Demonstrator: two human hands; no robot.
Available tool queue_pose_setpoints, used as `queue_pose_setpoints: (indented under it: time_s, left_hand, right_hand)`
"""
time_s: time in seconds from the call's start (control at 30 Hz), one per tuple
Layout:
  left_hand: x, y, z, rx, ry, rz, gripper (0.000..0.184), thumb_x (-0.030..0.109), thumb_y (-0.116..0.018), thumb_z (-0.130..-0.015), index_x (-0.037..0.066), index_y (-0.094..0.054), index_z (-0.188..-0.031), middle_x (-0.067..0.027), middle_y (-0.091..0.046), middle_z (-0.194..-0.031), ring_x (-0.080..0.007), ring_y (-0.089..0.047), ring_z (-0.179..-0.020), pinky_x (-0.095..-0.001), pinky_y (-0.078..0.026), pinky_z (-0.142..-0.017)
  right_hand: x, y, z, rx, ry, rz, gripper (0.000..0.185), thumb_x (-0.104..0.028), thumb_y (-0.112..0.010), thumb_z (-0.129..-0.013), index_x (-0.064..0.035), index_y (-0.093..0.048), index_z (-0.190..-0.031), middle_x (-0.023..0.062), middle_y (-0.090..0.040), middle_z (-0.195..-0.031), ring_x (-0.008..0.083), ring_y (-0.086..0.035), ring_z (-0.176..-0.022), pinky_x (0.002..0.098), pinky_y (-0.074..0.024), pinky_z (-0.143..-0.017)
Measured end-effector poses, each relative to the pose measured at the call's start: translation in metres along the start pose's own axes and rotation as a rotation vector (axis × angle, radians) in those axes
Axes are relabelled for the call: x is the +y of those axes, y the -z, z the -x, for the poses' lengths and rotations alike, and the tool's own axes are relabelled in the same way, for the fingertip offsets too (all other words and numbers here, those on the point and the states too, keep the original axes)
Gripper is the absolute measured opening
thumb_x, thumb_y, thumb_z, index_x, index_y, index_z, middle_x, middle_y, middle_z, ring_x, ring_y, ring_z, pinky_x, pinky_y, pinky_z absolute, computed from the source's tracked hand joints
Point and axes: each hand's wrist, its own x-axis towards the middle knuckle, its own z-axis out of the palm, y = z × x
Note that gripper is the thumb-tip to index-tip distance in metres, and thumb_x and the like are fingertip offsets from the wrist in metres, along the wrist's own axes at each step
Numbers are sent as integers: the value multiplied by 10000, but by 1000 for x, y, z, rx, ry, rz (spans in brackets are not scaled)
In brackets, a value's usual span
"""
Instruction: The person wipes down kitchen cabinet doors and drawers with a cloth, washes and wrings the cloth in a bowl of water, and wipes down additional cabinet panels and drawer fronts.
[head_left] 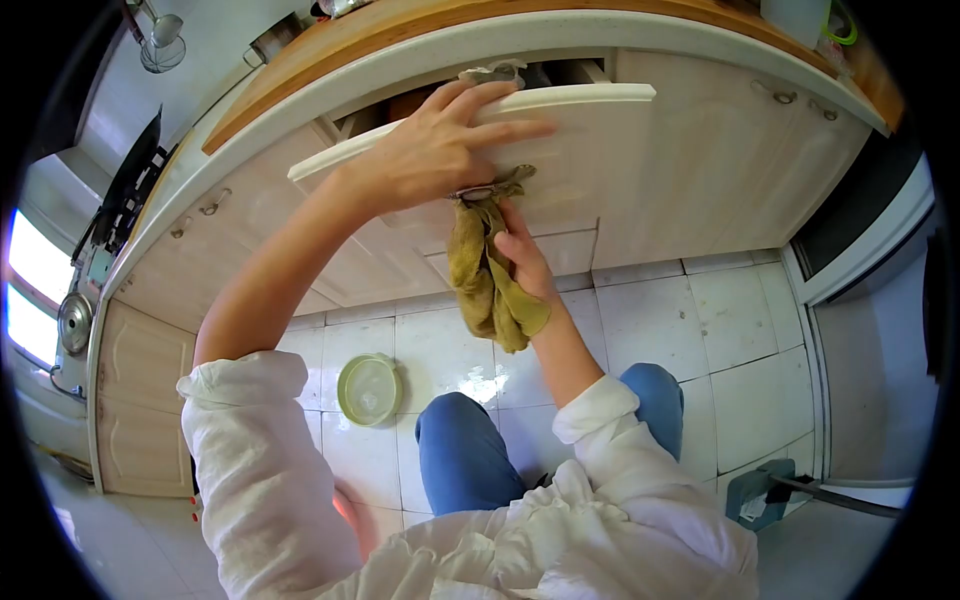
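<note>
My left hand lies against the pale front of a partly pulled-out drawer. Its fingers are spread, some reaching the top edge and one stretched across the panel. Just below, my right hand grips a yellow-green cleaning cloth. The cloth hangs down in folds, and its upper end is at the metal drawer handle. Whether the cloth is looped around the handle or only touching it, I cannot tell. A greyish crumpled thing shows at the drawer's opening, behind my left fingertips.
A wooden countertop runs above the cabinets. On the tiled floor stands a pale green basin, left of my knees. A stove is at the far left. A blue-grey tool head with a pole is at the lower right.
</note>
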Motion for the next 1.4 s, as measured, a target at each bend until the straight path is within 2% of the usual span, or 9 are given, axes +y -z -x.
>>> queue_pose_setpoints:
  time_s: [0.17, 0.27, 0.37, 0.73, 0.77, 1.03, 1.13, 1.3, 1.4]
  left_hand:
    - [-1, -8, -1, 142, 52, 54, 64, 121, -658, -647, 78, -663, -694, -36, -457, -1378, -285, -478, -1178, -398, -442, -924]
    - [1, -19, -10, 271, 158, 89, 106, 83, -662, -653, 74, -654, -758, -78, -492, -1338, -280, -569, -1013, -378, -497, -798]
    - [1, -23, -13, 307, 205, 116, 171, 56, -674, -648, 78, -648, -816, -98, -494, -1327, -278, -581, -940, -379, -503, -753]
    - [2, -10, -16, 99, 150, 86, 284, 43, -700, -562, 125, -706, -834, -76, -426, -1367, -277, -541, -995, -374, -496, -780]
    - [5, -16, -18, 158, 157, 51, 280, 44, -696, -556, 123, -704, -824, -79, -448, -1347, -281, -549, -991, -381, -497, -789]
    - [1, -39, -15, 574, 300, 132, 179, -3, -652, -620, 101, -683, -762, -57, -575, -1198, -235, -613, -796, -338, -498, -654]
    - [-1, -41, -18, 696, 271, 227, 233, -51, -631, -600, 90, -683, -779, -65, -594, -1171, -222, -621, -723, -324, -505, -603]
    - [4, -21, -7, 342, 157, 109, 251, -55, -664, -574, 87, -688, -780, -93, -553, -1224, -270, -589, -954, -350, -496, -743]
    - [9, -21, -6, 335, 168, 86, 224, 22, -707, -537, 106, -678, -742, -91, -535, -1233, -281, -564, -999, -373, -474, -792]
  right_hand:
    - [-10, 16, 0, 244, 246, 669, 434, -44, -676, -803, -37, -533, -1212, 91, -623, -1026, 132, -598, -864, 274, -504, -750]
    - [-17, 32, -8, 486, 648, 1293, 167, -112, -657, -835, 15, -638, -942, 65, -635, -689, 140, -587, -613, 274, -465, -585]
    - [-20, 19, -15, 528, 645, 1547, 167, -129, -653, -828, 24, -619, -886, 105, -600, -642, 165, -555, -560, 299, -445, -551]
    - [-38, 22, -15, 472, 719, 1467, 165, -132, -660, -829, 27, -615, -839, 64, -585, -622, 122, -491, -538, 287, -412, -522]
    - [-40, 22, -14, 486, 789, 1487, 152, -120, -654, -841, 28, -619, -832, 10, -571, -627, 69, -448, -560, 255, -394, -525]
    - [-21, 9, -26, 508, 703, 1557, 119, -78, -634, -820, 30, -612, -777, 49, -535, -560, 77, -436, -514, 259, -378, -489]
    - [-28, 10, -26, 551, 635, 1517, 142, -109, -657, -794, 17, -606, -753, 145, -572, -593, 227, -514, -490, 336, -413, -500]
    - [-48, 37, -2, 679, 574, 1494, 150, -120, -668, -813, 26, -642, -793, 100, -613, -615, 129, -531, -544, 275, -423, -540]
    - [-38, 43, -1, 714, 601, 1397, 169, -110, -654, -835, 25, -609, -743, 28, -555, -590, 83, -455, -544, 249, -375, -517]
